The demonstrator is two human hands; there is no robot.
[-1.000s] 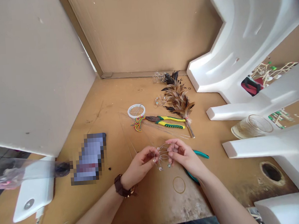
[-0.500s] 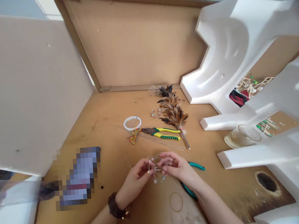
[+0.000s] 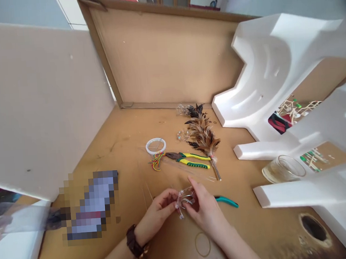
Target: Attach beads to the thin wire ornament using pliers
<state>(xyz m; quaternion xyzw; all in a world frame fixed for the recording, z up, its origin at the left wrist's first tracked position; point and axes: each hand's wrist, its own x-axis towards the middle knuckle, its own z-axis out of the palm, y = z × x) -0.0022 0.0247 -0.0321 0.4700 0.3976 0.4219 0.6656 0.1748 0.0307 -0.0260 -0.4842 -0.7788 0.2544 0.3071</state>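
In the head view, we held a beaded wire (image 3: 184,199) low over the table (image 3: 157,245), our left hand (image 3: 158,212) pinching one side and our right hand (image 3: 206,208) grasping the other with the fingers curved round it, though its exact shape was hard to make out behind them. Beyond our hands lay the pliers (image 3: 194,160), the white ring (image 3: 147,148) and the feathers (image 3: 202,131); a teal handle (image 3: 228,201) showed just beside our right hand, with a thin band (image 3: 195,245) nearer us.
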